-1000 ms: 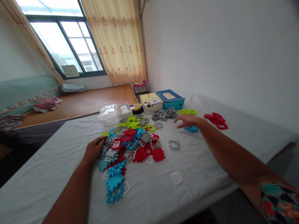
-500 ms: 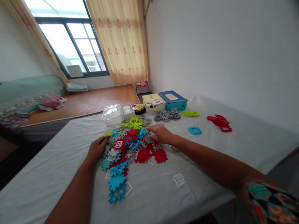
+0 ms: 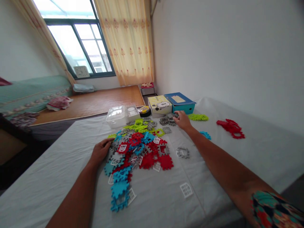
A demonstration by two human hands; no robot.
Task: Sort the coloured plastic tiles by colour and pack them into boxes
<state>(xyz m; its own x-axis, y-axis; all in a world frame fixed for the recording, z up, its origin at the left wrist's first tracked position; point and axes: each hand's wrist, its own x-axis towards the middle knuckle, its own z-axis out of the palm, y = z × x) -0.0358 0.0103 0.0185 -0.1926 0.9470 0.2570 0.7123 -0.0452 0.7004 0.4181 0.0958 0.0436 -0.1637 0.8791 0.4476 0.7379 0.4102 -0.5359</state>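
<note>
A heap of interlocking foam pieces (image 3: pixel 140 148) in red, blue, grey and lime green lies in the middle of the white-covered table (image 3: pixel 59 177). My left hand (image 3: pixel 101 150) rests at the heap's left edge, thumb apart, fingers loosely bent on the pieces. My right hand (image 3: pixel 182 119) is stretched to the far side, fingertips pinched together at a small pile of grey pieces (image 3: pixel 166 121) in front of the boxes. What sits between those fingertips is hard to make out; it looks like a grey piece.
Sorted groups lie to the right: lime green pieces (image 3: pixel 198 117), a blue piece (image 3: pixel 206 135), red pieces (image 3: pixel 231 128). Grey frames (image 3: pixel 182 152) and a white window piece (image 3: pixel 186 190) lie loose. A clear container (image 3: pixel 116 115), yellow box (image 3: pixel 159 106) and blue box (image 3: pixel 180 102) stand behind.
My right hand went from the blue piece into the mixed heap, then out to the grey pile by the boxes. My left hand stayed at the heap's edge. The camera shifted slightly.
</note>
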